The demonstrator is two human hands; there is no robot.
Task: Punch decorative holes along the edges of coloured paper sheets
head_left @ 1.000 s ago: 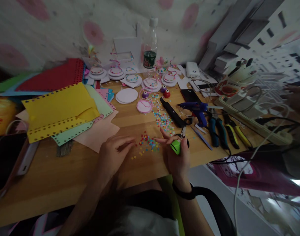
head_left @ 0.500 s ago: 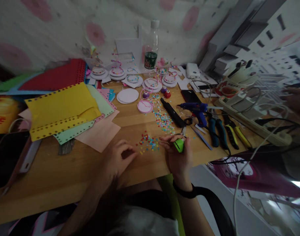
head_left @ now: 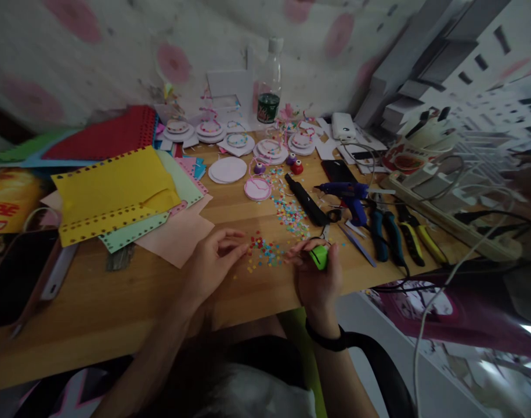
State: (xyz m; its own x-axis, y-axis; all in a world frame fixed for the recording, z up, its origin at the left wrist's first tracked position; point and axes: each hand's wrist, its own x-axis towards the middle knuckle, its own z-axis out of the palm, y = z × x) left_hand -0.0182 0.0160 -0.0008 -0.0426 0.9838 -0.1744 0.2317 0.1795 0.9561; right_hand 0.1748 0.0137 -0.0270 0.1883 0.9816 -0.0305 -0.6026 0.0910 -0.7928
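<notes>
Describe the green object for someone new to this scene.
On the wooden table, find the loose confetti near the front edge. Right of it, the person's right hand holds a lime-green block with a dark line, unlike the blue glue gun beyond.

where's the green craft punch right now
In the head view, the green craft punch is in the right hand, just right of the small confetti pile near the table's front edge.
</notes>
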